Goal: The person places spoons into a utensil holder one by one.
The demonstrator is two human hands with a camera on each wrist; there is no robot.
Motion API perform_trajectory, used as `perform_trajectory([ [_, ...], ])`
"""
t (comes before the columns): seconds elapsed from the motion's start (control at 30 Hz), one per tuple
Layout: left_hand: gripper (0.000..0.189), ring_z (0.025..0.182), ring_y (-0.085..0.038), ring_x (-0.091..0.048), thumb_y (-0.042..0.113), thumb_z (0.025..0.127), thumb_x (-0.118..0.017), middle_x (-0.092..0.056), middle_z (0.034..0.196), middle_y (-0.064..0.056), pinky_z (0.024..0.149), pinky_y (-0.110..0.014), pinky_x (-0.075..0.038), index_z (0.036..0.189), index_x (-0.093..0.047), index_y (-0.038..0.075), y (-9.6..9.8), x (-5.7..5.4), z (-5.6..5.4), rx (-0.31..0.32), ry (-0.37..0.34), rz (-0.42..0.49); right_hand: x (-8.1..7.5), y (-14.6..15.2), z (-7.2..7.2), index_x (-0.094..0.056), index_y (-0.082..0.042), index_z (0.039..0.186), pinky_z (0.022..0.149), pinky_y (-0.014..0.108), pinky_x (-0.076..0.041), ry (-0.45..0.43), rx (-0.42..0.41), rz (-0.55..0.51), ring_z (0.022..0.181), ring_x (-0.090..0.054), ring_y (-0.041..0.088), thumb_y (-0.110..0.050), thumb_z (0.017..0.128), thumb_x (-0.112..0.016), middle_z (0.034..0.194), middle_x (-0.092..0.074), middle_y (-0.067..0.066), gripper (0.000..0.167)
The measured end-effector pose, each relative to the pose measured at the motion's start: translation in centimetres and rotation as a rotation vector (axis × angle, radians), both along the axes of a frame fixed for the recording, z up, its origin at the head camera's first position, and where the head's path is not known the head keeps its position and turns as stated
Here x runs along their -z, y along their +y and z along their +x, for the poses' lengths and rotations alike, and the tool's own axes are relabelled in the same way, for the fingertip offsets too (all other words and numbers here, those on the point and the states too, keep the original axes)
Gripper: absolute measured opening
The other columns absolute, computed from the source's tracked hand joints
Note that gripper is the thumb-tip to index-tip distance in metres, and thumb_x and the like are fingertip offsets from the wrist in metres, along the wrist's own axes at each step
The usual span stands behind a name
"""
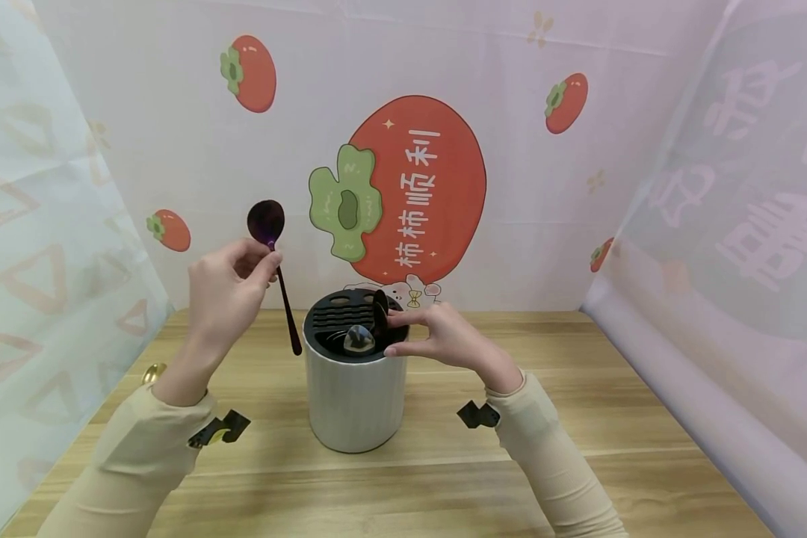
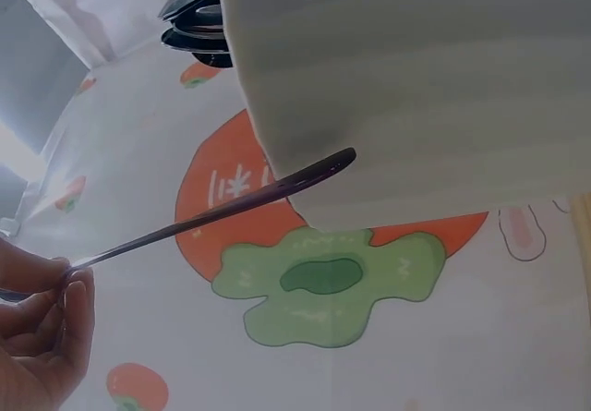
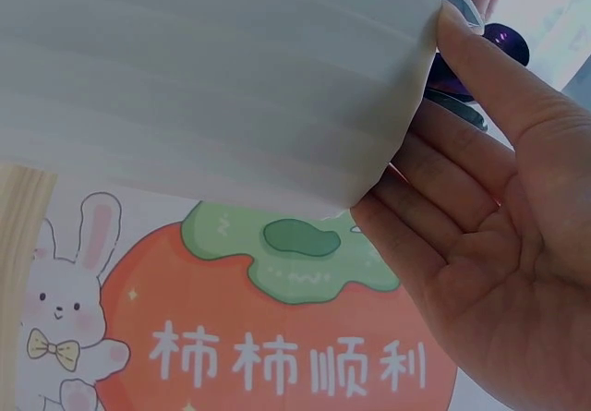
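In the head view my left hand [image 1: 229, 288] pinches a dark purple spoon [image 1: 266, 222] by the neck, just below its bowl. The spoon is raised left of a white utensil holder [image 1: 355, 403], bowl up, handle slanting down toward the holder. My right hand [image 1: 447, 340] touches the holder's right rim, thumb toward the front and fingers toward the back, nearly straight. Beside its index finger a black spoon [image 1: 379, 308] stands in the holder. A shiny spoon bowl [image 1: 359, 338] shows in the front opening. The right wrist view has the fingers [image 3: 443, 166] partly hidden behind the holder.
The holder's black slotted lid [image 1: 341, 317] has wavy slots and round holes. A gold spoon bowl [image 1: 153, 372] lies on the wooden table [image 1: 457, 486] by the left wrist, partly covered by it. A printed cloth backdrop [image 1: 524, 202] closes off the back.
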State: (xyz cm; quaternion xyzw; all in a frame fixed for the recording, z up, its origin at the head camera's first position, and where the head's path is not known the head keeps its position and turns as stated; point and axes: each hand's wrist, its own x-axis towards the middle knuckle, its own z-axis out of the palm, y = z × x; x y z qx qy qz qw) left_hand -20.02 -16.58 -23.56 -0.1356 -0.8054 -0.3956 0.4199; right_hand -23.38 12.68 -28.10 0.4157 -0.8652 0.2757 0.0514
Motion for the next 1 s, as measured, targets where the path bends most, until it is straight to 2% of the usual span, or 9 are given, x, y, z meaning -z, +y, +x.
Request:
perform_trajectory([
  [0.23, 0.015, 0.055, 0.010, -0.052, 0.012, 0.087, -0.068, -0.068, 0.068, -0.012, 0.055, -0.008, -0.043, 0.080, -0.069, -0.001, 0.1, -0.7, 0.0, 0.017, 0.022, 0.028, 0.1, 0.0, 0.0, -0.068, -0.011, 0.119, 0.078, 0.022, -0.051, -0.005, -0.001, -0.006, 0.093, -0.066, 0.008, -0.038, 0.080, -0.074, 0.125, -0.063, 0.004, 0.047],
  [0.5, 0.015, 0.057, 0.006, -0.054, 0.014, 0.087, -0.068, -0.067, 0.069, -0.010, 0.055, -0.009, -0.044, 0.081, -0.069, 0.000, 0.6, -1.8, 0.5, 0.021, 0.058, 0.056, 0.1, 0.0, -0.1, -0.068, -0.011, 0.119, 0.084, 0.025, -0.053, 0.000, -0.007, -0.012, 0.106, -0.064, 0.011, -0.038, 0.080, -0.074, 0.125, -0.064, 0.004, 0.048],
  [0.73, 0.017, 0.056, 0.002, -0.057, 0.015, 0.086, -0.069, -0.068, 0.069, -0.011, 0.055, -0.010, -0.045, 0.080, -0.070, -0.001, 1.6, -2.7, 0.8, 0.060, 0.081, 0.090, 0.2, 0.1, -0.1, -0.068, -0.011, 0.118, 0.088, 0.028, -0.052, 0.002, -0.007, -0.019, 0.111, -0.062, 0.012, -0.037, 0.080, -0.075, 0.124, -0.064, 0.004, 0.047],
  [0.93, 0.016, 0.056, -0.002, -0.060, 0.012, 0.085, -0.070, -0.068, 0.068, -0.011, 0.055, -0.011, -0.049, 0.079, -0.069, -0.002, 2.1, -2.7, 0.5, 0.099, 0.089, 0.099, 0.2, 0.1, 0.0, -0.069, -0.010, 0.118, 0.084, 0.025, -0.053, 0.019, -0.018, -0.026, 0.103, -0.065, 0.010, -0.037, 0.080, -0.075, 0.123, -0.065, 0.005, 0.047],
  [1.0, 0.015, 0.056, -0.005, -0.061, 0.012, 0.085, -0.070, -0.068, 0.067, -0.011, 0.055, -0.011, -0.049, 0.079, -0.069, -0.002, 2.2, -2.6, 0.4, 0.106, 0.090, 0.090, 0.2, 0.0, 0.0, -0.068, -0.010, 0.118, 0.081, 0.024, -0.052, 0.021, -0.017, -0.022, 0.091, -0.067, 0.008, -0.037, 0.080, -0.075, 0.123, -0.065, 0.005, 0.047],
])
